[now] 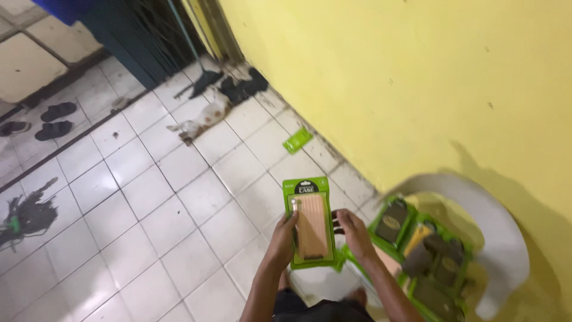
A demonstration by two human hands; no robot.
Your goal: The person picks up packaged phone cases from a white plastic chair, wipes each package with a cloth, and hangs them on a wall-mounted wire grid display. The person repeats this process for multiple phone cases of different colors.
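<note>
I am watching through only one camera, the one sitting on the person's head. It is looking steeply down and a little forward, over a white tiled floor (149, 197) that is running away to the upper left. A yellow wall (387, 77) is filling the right side, very near. The two forearms are entering from the bottom edge, so the view is staying close to the body. No second view is sharing this scene.

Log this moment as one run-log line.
left hand: grips green phone-case pack | right hand: at pack's right edge | beside: more green packs on white chair | floor: white tiles
</note>
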